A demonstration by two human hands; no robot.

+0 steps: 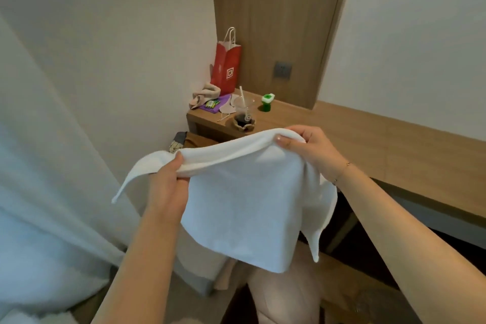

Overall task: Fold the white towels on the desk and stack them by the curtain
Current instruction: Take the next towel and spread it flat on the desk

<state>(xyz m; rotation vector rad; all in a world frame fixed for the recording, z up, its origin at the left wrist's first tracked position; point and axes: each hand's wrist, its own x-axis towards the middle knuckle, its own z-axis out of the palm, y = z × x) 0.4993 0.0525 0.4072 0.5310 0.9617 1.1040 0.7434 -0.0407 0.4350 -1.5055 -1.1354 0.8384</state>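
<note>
A white towel (244,200) hangs in the air in front of me, held up by its top edge. My left hand (168,187) pinches that edge near the left, and a loose corner trails out to the left past it. My right hand (307,150) grips the edge on the right, with more cloth draping down below the wrist. The wooden desk (394,150) runs along the wall on the right. The pale sheer curtain (47,166) fills the left side. Other white fabric (31,317) shows at the bottom left corner.
At the desk's far end stand a red paper bag (227,66), a beige crumpled cloth (203,96), a purple pad with markers (214,105), a plastic cup with a straw (244,110) and a small green object (267,101). A pinkish seat (286,297) lies below the towel.
</note>
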